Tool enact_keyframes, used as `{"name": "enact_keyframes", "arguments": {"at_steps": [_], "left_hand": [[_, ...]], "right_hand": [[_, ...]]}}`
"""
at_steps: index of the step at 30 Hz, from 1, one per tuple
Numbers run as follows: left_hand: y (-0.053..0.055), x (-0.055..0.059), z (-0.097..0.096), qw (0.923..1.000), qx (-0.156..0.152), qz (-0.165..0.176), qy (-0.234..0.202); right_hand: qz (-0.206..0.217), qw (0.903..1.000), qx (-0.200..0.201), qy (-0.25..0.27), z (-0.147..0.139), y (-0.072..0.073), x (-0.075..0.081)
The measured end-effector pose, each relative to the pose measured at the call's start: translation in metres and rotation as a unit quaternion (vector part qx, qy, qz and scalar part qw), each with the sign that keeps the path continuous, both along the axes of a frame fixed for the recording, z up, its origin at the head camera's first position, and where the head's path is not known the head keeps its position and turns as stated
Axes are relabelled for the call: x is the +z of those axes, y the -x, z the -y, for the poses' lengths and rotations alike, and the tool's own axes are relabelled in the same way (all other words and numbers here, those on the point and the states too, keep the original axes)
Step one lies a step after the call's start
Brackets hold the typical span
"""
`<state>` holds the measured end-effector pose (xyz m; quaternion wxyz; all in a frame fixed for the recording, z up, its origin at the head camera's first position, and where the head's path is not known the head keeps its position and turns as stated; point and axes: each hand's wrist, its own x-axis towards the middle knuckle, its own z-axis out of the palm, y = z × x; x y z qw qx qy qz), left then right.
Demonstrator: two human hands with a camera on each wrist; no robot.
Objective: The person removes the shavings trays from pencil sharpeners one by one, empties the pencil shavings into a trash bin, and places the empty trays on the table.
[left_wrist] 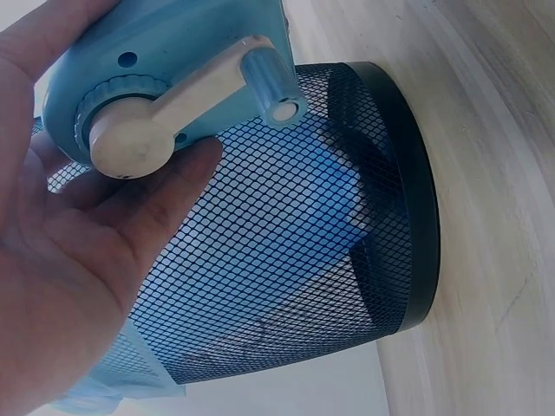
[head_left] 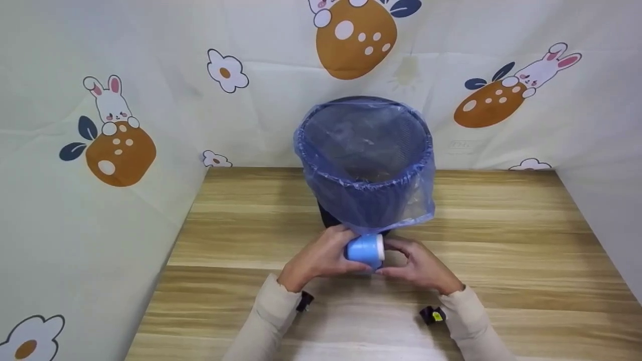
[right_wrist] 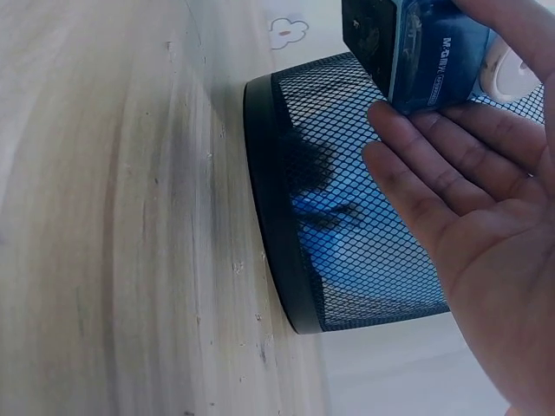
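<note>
Beige sleeves (head_left: 271, 316) reach forward over the counter (head_left: 225, 225), both wrists angled inward. The left hand (head_left: 325, 254) curls round a blue pencil sharpener (head_left: 363, 250); the right hand (head_left: 420, 263), fingers only slightly bent, grips its other side, just before a black mesh bin (left_wrist: 277, 199) lined with a blue bag (head_left: 361, 205).
</note>
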<state>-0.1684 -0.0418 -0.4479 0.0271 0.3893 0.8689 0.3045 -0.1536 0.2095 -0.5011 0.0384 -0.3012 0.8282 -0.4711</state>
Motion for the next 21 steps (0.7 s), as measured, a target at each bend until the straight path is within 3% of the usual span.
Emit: {"name": "enact_keyframes", "arguments": {"at_steps": [6, 21], "left_hand": [[0.0001, 0.0006, -0.0003, 1.0000, -0.002, -0.005, 0.003], [-0.0020, 0.0010, 0.0012, 1.0000, -0.001, -0.006, 0.000]], "right_hand": [[-0.012, 0.9999, 0.005, 0.002, -0.0002, -0.0001, 0.0008], [0.012, 0.9999, -0.008, -0.005, 0.0029, -0.0020, 0.0025]]}}
